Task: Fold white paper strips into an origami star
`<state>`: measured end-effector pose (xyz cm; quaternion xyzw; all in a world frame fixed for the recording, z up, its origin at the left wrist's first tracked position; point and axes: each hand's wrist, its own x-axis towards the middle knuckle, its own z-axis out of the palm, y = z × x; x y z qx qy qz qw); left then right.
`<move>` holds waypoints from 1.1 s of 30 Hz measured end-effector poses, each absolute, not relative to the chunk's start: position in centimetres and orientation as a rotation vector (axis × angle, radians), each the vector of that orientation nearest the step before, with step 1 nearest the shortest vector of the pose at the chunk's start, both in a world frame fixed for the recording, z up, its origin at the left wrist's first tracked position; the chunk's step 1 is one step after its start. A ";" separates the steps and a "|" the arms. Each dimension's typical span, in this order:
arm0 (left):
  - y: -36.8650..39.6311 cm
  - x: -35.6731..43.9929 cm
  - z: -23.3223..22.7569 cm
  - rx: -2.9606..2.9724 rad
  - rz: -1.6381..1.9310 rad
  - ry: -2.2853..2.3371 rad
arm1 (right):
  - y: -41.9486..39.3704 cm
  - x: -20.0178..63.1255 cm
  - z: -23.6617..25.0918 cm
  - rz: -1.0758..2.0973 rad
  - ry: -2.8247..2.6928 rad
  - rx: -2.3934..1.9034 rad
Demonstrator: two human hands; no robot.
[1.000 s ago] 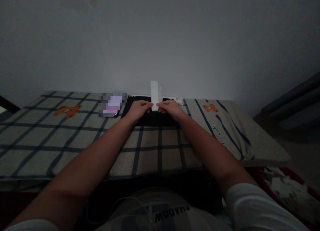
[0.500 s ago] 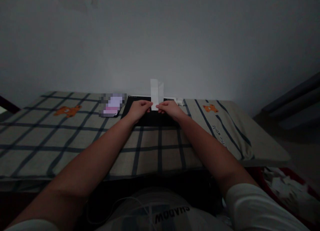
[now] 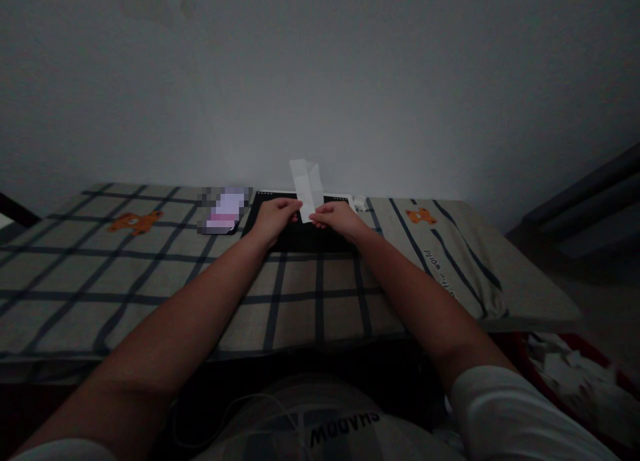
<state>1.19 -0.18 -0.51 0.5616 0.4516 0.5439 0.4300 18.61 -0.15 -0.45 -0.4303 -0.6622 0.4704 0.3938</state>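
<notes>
We see the paper strip (image 3: 307, 186) now tipped leftward and spread wider than half a second ago. Our left hand (image 3: 273, 218) and right hand (image 3: 336, 216) each keep a pinching grip on its lower end, above the black pad (image 3: 295, 238) on the bench (image 3: 150, 281).

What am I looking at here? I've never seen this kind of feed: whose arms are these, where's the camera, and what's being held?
The single picture comes from a camera worn on a person's head, looking forward and down. The two bare arms are that person's own. The left hand and right hand together pinch the lower end of a folded white paper strip, which stands up, tilted. Beneath them lies a black mat on a checked cloth with orange bears. A blurred-out object lies to the left.
</notes>
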 end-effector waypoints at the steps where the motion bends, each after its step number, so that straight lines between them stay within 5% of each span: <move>1: -0.2 1.3 -0.6 1.378 1.359 1.112 | -0.1 18.6 -0.5 1.186 -1.685 -1.100; 33: -0.7 1.2 -0.1 1.485 1.264 1.141 | 0.1 18.6 0.0 1.096 -1.557 -1.051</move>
